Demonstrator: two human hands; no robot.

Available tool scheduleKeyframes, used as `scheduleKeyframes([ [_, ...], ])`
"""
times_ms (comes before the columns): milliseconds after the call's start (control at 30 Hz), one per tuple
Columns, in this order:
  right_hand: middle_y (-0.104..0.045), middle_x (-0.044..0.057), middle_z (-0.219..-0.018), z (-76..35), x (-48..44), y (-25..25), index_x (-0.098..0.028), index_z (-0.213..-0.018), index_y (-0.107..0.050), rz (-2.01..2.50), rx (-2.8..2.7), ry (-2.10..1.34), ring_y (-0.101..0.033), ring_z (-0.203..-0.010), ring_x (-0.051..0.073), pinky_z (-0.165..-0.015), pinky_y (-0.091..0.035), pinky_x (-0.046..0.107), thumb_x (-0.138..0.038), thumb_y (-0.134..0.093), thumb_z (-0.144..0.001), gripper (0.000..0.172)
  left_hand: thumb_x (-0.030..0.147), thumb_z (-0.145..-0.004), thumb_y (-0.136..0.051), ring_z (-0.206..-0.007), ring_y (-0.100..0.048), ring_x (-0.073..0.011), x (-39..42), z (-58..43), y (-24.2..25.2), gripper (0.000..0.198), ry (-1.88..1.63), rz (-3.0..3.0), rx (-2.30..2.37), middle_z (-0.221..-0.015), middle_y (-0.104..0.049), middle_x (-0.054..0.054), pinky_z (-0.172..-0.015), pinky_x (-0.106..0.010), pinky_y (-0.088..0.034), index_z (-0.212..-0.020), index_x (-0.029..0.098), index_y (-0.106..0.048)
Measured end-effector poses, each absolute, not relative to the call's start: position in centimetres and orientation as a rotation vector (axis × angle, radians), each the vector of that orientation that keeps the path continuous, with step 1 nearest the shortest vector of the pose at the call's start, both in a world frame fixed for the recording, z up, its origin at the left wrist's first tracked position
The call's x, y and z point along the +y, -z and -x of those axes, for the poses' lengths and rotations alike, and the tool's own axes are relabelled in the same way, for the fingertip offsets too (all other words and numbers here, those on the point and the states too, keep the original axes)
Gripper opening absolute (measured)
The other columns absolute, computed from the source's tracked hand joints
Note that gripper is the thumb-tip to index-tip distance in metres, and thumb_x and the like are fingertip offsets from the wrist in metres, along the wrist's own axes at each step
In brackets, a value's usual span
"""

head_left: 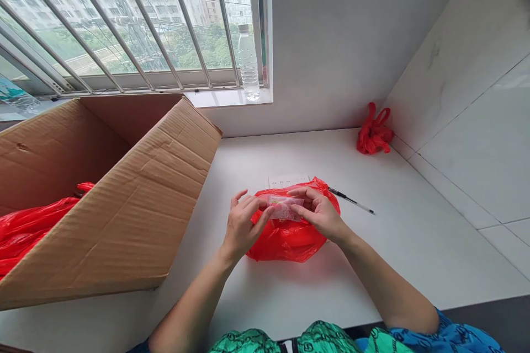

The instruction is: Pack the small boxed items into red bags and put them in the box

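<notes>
The fingers (252, 207) of the left hand (240, 227) were clamped on one end of a small pink packet (286, 208), the thumb pressed against the near side, while the thumb and fingers of the right hand (325, 215) pinched the other end. The packet, clear-edged and printed in marks too small to read, was held level just above the red plastic bag (290, 244), which served as the middle of everything there. That bag sat crumpled on the white counter (397, 259), bulging with contents that could not be made out. Just behind the bag, and partly hidden by it, lay a white card (285, 181) with a row of small marks. To the right of the bag, a black and clear pen (351, 200) lay aslant, its far end beside the bag's edge. Well behind the bag and to its right, a knotted red bag (375, 132) stood against the wall in the corner. To the left of the bag, a cardboard box (144, 198) stood tilted and open, with red plastic (35, 229) inside. Beyond the bag, a clear bottle (249, 66) stood upright on the sill of a barred window (165, 80).
</notes>
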State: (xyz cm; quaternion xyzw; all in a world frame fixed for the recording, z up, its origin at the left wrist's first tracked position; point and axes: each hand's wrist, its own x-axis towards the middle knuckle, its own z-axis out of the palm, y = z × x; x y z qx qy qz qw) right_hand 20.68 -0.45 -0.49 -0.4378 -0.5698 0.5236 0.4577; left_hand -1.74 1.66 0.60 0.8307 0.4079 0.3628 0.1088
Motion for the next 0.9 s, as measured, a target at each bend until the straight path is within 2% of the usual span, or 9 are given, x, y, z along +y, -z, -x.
scheduleKeyframes([
  [100,-0.069,0.004,-0.116,-20.6,-0.6,0.0,-0.027,-0.112,-0.065,1.068,-1.498,-1.304,-0.068,-0.104,0.022,-0.091,-0.058,0.042,-0.043,-0.062,-0.090,0.027,0.027,-0.095,-0.056,-0.065,-0.058,-0.0137,1.7,1.8,-0.6,0.014,-1.100,-2.536,1.213,-0.072,-0.066,0.003,-0.110,-0.043,-0.031,-0.082,0.023,-0.061],
  [167,-0.071,0.004,-0.113,-20.4,-0.9,-0.3,-0.027,-0.110,-0.066,1.070,-1.561,-1.303,-0.068,-0.102,0.022,-0.092,-0.057,0.043,-0.046,-0.058,-0.093,0.027,0.027,-0.094,-0.056,-0.065,-0.057,-0.0141,1.7,1.8,-0.6,0.015,-1.082,-2.608,1.204,-0.070,-0.065,0.003,-0.110,-0.043,-0.030,-0.081,0.023,-0.060],
  [367,-0.069,0.002,-0.094,-19.6,-1.2,-0.5,-0.025,-0.093,-0.070,1.103,-1.622,-1.179,-0.067,-0.084,0.018,-0.079,-0.058,0.036,-0.051,-0.057,-0.093,0.030,0.028,-0.095,-0.055,-0.065,-0.057,-0.0148,1.5,1.6,-0.6,0.015,-0.960,-2.714,1.113,-0.070,-0.065,0.003,-0.110,-0.043,-0.029,-0.082,0.023,-0.060],
  [533,-0.065,0.001,-0.082,-19.7,-0.8,0.0,-0.024,-0.089,-0.068,1.011,-1.365,-1.416,-0.064,-0.072,0.016,-0.067,-0.056,0.032,-0.052,-0.059,-0.091,0.029,0.032,-0.098,-0.047,-0.072,-0.059,-0.0146,1.2,1.2,-0.6,0.020,-0.976,-2.476,1.130,-0.078,-0.066,0.001,-0.109,-0.042,-0.032,-0.085,0.021,-0.057],
  [667,-0.061,-0.001,-0.081,-19.8,-0.5,0.4,-0.025,-0.089,-0.063,1.001,-1.215,-1.393,-0.059,-0.073,0.015,-0.067,-0.053,0.029,-0.049,-0.063,-0.089,0.025,0.038,-0.095,-0.056,-0.075,-0.059,-0.0133,0.7,0.9,-0.8,0.022,-0.865,-2.379,1.105,-0.076,-0.063,0.004,-0.111,-0.040,-0.031,-0.080,0.021,-0.055],
  [767,-0.061,-0.002,-0.082,-20.2,-0.5,0.2,-0.024,-0.084,-0.057,0.948,-1.203,-1.443,-0.059,-0.076,0.015,-0.071,-0.052,0.030,-0.047,-0.065,-0.088,0.025,0.036,-0.097,-0.052,-0.070,-0.057,-0.0112,0.5,0.9,-0.9,0.024,-0.846,-2.283,1.069,-0.075,-0.061,0.005,-0.111,-0.040,-0.031,-0.079,0.020,-0.054],
  [900,-0.059,-0.002,-0.076,-20.7,-0.6,-0.1,-0.023,-0.077,-0.056,0.969,-1.318,-1.479,-0.057,-0.069,0.014,-0.065,-0.050,0.028,-0.052,-0.057,-0.092,0.032,0.034,-0.098,-0.051,-0.069,-0.056,-0.0104,0.6,1.0,-1.0,0.023,-0.785,-2.285,1.029,-0.076,-0.062,0.005,-0.114,-0.041,-0.028,-0.080,0.020,-0.055],
])
